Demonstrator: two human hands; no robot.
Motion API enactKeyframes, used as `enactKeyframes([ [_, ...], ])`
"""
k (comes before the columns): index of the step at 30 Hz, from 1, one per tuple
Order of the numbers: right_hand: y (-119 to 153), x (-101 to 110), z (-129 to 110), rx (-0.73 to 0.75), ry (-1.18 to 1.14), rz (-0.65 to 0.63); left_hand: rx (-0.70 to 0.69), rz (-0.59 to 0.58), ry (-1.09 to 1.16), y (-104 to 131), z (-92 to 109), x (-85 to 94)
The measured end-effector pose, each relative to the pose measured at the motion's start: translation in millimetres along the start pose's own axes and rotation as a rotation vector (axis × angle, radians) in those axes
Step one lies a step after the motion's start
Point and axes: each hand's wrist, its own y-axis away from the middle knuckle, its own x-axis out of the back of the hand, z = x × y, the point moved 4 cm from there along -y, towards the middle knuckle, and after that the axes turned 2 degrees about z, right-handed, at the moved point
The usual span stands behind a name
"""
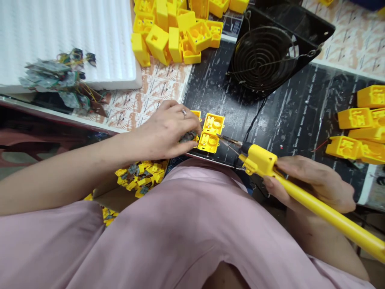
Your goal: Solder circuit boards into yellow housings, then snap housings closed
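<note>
In my right hand is a yellow soldering iron, its fingers closed round the grip. The iron's metal tip points left and reaches the edge of a small open yellow plastic housing. A second housing lies against it on the far side, open face up. My left hand rests just left of these, fingers bent and closed on a grey circuit board, mostly covered by them. More yellow plastic shows beyond its fingertips.
A black fan with a wire grille stands at the back. Yellow housings are heaped behind and at the right. Wired circuit boards lie on white foam. Below the table edge, a box holds yellow pieces.
</note>
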Motion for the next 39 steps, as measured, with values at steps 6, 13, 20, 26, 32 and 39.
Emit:
enactKeyframes([
  [6,5,-4,-3,-0.059,0.023,0.005,0.044,0.09,0.012,-2,-1,-3.1],
  [13,9,-5,-4,-0.107,0.078,-0.026,0.036,0.14,-0.178,-11,7,-13.1],
  [20,2,-15,-2,-0.035,-0.088,-0.037,0.013,0.129,-0.248,-15,5,-17.0],
  [26,-1,-20,-2,0.035,-0.043,-0.084,0.015,-0.008,-0.264,-26,14,-9.7],
  [32,0,-16,-5,0.101,0.052,-0.195,0.006,-0.071,-0.226,-31,15,-6.4],
  [39,-4,-4,-7,0.006,0.055,-0.106,0.002,-0.082,-0.214,-32,13,-7.3],
])
